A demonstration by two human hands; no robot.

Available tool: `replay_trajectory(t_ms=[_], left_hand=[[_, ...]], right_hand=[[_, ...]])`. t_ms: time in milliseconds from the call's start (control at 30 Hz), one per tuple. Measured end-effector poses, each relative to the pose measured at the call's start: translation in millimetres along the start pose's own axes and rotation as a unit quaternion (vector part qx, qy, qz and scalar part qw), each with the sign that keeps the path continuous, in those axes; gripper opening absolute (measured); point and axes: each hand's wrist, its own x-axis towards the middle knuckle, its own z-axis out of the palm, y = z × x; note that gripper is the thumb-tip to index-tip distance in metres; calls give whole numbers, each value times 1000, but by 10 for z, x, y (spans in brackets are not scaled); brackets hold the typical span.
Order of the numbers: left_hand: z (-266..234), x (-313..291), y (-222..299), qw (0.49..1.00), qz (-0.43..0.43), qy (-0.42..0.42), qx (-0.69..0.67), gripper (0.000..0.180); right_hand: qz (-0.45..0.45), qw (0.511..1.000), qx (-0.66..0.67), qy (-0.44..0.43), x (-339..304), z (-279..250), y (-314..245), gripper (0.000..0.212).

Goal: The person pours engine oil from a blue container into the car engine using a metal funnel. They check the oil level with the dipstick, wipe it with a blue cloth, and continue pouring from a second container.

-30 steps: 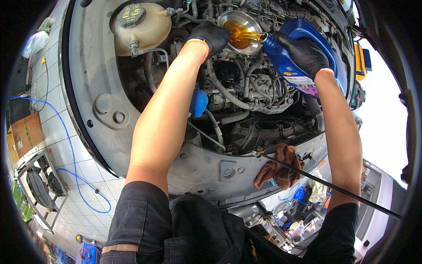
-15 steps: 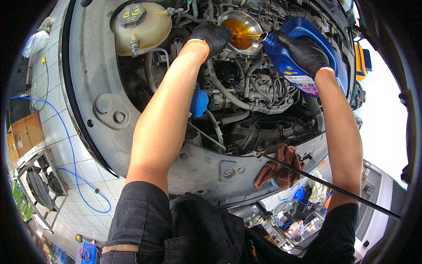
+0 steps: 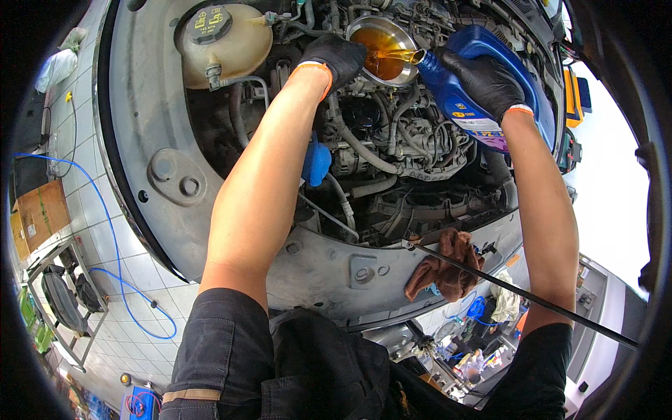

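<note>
My left hand (image 3: 334,61), in a black glove, grips the rim of a metal funnel (image 3: 355,28) over the engine. Amber oil (image 3: 385,64) lies in the funnel's bowl. In my right hand (image 3: 486,85), also black-gloved, a blue oil jug (image 3: 448,91) is tipped to the left. Its mouth hangs at the funnel's right rim, and a stream of oil runs from it into the bowl. The funnel's lower end is hidden. Below the jug and funnel spreads the engine (image 3: 427,150) with its hoses. A blue cap (image 3: 318,162) shows beside my left forearm.
A whitish coolant tank (image 3: 227,52) sits at the far left of the engine bay. On the front edge lies a brown cloth (image 3: 448,269), beside a black prop rod (image 3: 532,297) slanting right. A blue hose (image 3: 115,238) crosses the tiled floor at left.
More oil covers the inside of the funnel, and its level looks higher. Both hands and the jug keep nearly the same place.
</note>
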Motion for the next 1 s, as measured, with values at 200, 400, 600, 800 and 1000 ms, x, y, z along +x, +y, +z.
replay_trajectory(t_ms=[200, 400, 600, 800, 1000], left_hand=[[-16, -23, 14, 999, 25, 1, 40, 52], [0, -19, 16, 993, 70, 19, 97, 52], [-2, -33, 29, 1000, 3, 6, 19, 52], [-8, -26, 53, 1000, -7, 1, 7, 53], [2, -52, 57, 998, 41, 26, 35, 46]], right_hand=[[-3, 999, -39, -10, 67, 52, 93, 65], [-12, 993, -110, -33, 209, 137, 288, 49], [-51, 993, -104, -24, 229, 127, 357, 47], [-55, 998, -16, 20, 195, 274, 658, 43], [-40, 984, 153, 84, 351, 664, 1219, 43]])
